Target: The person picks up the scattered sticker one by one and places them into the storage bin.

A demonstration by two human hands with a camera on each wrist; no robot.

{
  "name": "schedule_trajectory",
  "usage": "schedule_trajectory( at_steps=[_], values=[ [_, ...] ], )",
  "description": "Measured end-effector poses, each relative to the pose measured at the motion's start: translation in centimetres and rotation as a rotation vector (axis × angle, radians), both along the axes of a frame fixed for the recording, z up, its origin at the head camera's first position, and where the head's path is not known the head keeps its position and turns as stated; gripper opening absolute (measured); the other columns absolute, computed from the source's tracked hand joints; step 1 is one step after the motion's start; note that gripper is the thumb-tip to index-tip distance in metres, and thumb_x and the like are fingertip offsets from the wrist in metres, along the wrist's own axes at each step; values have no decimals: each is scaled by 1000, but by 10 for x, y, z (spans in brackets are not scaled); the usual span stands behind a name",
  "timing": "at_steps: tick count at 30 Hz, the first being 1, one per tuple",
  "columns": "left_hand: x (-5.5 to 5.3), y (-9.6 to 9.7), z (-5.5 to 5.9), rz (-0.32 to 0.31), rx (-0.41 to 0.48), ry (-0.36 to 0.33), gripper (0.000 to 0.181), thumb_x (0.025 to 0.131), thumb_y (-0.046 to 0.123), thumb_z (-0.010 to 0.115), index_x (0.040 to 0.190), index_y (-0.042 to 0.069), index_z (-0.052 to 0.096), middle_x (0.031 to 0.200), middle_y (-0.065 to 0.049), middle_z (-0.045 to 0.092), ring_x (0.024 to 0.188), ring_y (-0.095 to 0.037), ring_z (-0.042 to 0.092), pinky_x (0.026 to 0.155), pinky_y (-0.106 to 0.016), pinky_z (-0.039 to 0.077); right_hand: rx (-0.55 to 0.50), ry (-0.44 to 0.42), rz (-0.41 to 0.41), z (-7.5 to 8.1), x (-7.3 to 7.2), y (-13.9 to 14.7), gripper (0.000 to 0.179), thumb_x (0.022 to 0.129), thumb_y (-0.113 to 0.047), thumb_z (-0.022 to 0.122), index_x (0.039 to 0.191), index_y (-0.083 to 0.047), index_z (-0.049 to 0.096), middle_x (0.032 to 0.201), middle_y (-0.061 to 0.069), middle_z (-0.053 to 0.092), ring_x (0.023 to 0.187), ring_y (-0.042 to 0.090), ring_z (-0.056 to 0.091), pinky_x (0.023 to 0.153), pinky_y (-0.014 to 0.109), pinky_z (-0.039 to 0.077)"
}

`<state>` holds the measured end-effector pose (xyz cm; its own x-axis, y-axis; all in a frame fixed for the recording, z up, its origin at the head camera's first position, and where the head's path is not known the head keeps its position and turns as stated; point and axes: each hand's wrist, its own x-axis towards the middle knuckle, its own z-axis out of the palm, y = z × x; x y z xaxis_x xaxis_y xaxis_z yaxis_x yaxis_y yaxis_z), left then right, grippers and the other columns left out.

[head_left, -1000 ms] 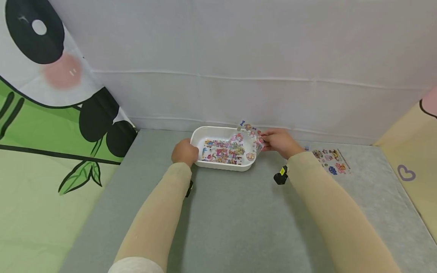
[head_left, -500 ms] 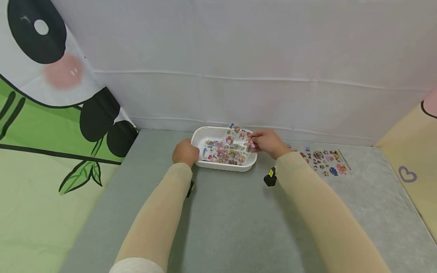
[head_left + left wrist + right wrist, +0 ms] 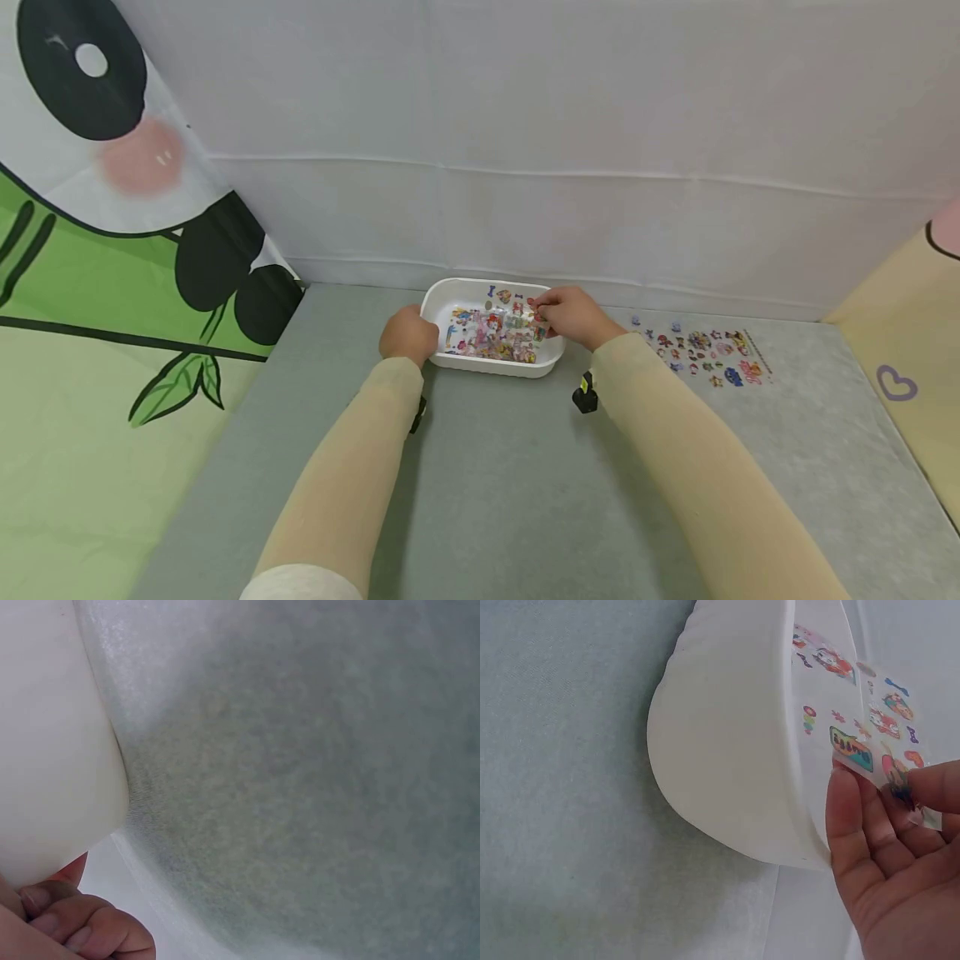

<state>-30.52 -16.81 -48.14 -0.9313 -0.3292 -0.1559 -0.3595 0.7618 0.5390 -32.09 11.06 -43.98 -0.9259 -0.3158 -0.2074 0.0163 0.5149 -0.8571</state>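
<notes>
A white plastic tray (image 3: 480, 365) stands on the grey table, with colourful cartoon stickers (image 3: 467, 335) lying in it. At its left end my left hand (image 3: 408, 336) grips the rim; in the left wrist view the curled fingers (image 3: 90, 926) show close by the tray's wall. My right hand (image 3: 576, 315) is at the right end, pinching a clear sticker sheet (image 3: 885, 712) between thumb and fingers. That sheet slants over the tray's inside and partly covers the stickers beneath. The right fingers overlap the tray's right rim.
Right of the tray, another clear sticker sheet (image 3: 705, 350) lies flat on the grey table (image 3: 495, 475). A white cloth wall (image 3: 525, 125) rises right behind the tray. Printed cartoon cloths flank both sides.
My right hand has moved left and carried the sticker sheet lower over the tray. More of the sheet on the table now shows. The left hand stays at the tray's rim.
</notes>
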Motion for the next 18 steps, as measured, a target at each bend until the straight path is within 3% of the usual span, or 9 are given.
schedule_trajectory(
  at_steps=[6, 11, 14, 18],
  values=[
    [0, 0, -1, -1, -7, 2, 43, 96, 14, 56, 137, 5, 63, 119, -14, 71, 101, -31, 64, 88, -49, 52, 105, 62, 76, -1, 3, -3, 35, 109, -13, 43, 135, 0, 62, 122, 20, 66, 93, 25, 64, 84, 41, 53],
    [1, 2, 1, 1, -9, 2, 44, 96, 14, 57, 139, 6, 62, 120, -14, 70, 102, -30, 63, 89, -48, 52, 264, 202, 122, -3, 6, -3, 37, 107, -22, 51, 137, -4, 62, 122, 14, 66, 101, 26, 63, 87, 44, 51],
    [2, 3, 1, 2, -17, 2, 45, 95, 15, 57, 140, 6, 62, 121, -14, 70, 103, -30, 63, 90, -48, 52, 308, 306, 128, -4, 6, -1, 39, 104, -20, 56, 137, 0, 61, 120, 16, 66, 104, 29, 62, 90, 47, 50],
    [2, 4, 2, 7, -21, -1, 45, 96, 15, 56, 140, 5, 62, 122, -14, 70, 103, -30, 63, 90, -48, 52, 303, 372, 97, -6, 4, 6, 38, 102, -16, 59, 135, 1, 63, 118, 15, 67, 107, 30, 62, 92, 47, 50]
  ],
)
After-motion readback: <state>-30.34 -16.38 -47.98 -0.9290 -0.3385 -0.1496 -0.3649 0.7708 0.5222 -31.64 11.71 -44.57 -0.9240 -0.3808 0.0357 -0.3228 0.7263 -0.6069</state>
